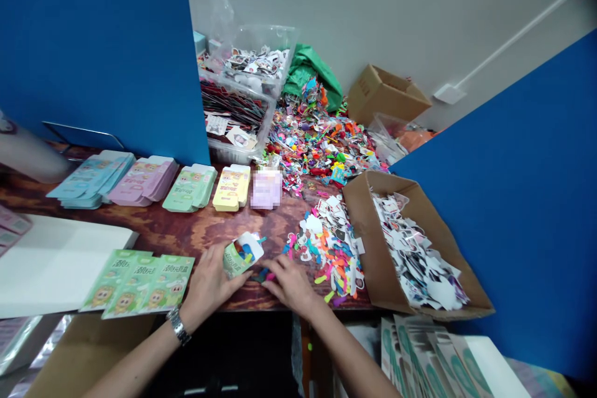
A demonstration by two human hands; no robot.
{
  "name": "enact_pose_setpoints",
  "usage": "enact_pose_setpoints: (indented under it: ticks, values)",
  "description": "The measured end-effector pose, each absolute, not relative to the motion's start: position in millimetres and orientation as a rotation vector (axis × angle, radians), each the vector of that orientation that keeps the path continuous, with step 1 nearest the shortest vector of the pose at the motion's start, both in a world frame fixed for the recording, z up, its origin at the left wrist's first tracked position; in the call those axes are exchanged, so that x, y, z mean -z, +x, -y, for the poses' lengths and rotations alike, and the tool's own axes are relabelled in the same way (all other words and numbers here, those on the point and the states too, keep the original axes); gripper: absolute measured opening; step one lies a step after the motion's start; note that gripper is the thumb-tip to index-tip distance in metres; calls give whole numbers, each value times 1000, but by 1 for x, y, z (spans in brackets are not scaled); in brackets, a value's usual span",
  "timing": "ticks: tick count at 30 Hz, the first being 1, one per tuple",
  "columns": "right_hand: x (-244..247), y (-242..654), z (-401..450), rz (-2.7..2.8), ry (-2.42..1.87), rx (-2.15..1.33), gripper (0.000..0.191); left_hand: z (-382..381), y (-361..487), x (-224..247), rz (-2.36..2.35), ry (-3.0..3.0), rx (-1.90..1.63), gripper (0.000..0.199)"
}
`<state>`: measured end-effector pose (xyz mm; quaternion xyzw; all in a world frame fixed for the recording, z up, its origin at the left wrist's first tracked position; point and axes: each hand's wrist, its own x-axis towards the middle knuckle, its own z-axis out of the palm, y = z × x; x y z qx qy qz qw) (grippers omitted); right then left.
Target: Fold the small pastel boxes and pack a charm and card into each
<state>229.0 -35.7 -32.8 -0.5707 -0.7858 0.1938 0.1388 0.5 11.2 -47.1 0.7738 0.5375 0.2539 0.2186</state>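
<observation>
**Left hand:** The left hand (212, 280) is curled around the lower edge of a small pale-green printed packet (242, 255), gripping it with the fingers. A metal wristwatch (180, 325) sits on the wrist.

**Right hand:** The right hand (289, 283) is half-curled, palm down, with its fingertips (268, 280) at the table surface. Whether it grips anything cannot be told.

**Packet:** It is tilted and open at the top, between the two hands and slightly toward 12 o'clock from them. Bright blue and orange pieces (243, 252) show inside it.

**Nearest pieces:** A few small dark-blue and pink cut-outs (261, 275) lie just under the right fingertips, touching the packet's lower edge.

**Table:** A reddish-brown wooden table (186, 233) runs across the scene beneath the hands.

**At 9 o'clock:** Flat green printed cards (137, 283) lie beside the left hand, with a white board (56, 264) beyond them.

**At 10 to 12 o'clock:** A row of flat cartons stands in blue (91, 179), pink (144, 180), green (190, 186) and yellow (232, 186), followed by a blurred pale stack (265, 188).

**At 2 o'clock:** A loose heap of colourful cut-outs (326, 255) lies near the right hand. Beside it, a cardboard box (373, 249) holds white paper scraps (415, 255).

**At 12 to 1 o'clock, farther off:** A large colourful pile (317, 137) spreads beside clear plastic bins (256, 62) and a green bag (308, 74).

**At 4 o'clock:** Printed sheets (420, 354) stand on edge below the table.
</observation>
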Motion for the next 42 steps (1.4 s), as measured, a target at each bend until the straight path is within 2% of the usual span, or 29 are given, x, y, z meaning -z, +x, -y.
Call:
enact_pose_setpoints:
  ticks: [3,5,11,16,19,22,25,29,35,42]
  values:
    - [57,227,37,2345,-1718,-445,12,-11,0,46,-1491,2141,-703,68]
    - [54,227,34,2272,-1736,-440,14,-11,0,46,-1491,2154,-713,68]
    - [-13,212,20,1797,-1553,-446,14,-7,0,43,-1489,2225,-684,62]
    - [-33,188,15,2083,-1269,-320,22,-2,7,39,-1451,2213,-665,57]
    - [-32,191,17,2021,-1254,-363,33,-2,6,36,-1418,2163,-718,68]
    - [-30,196,19,1841,-1370,-498,28,-2,5,31,-1352,2124,-777,86]
    - [-28,192,20,1747,-1441,-608,29,-2,7,24,-1219,2136,-800,76]
    - [-29,180,22,1674,-1417,-588,31,0,8,21,-1117,2157,-881,57]
    - [-41,177,19,1662,-1305,-749,18,1,6,14,-1207,2154,-899,83]
    - [-50,171,15,1675,-1393,-723,23,2,9,6,-1284,2218,-765,91]
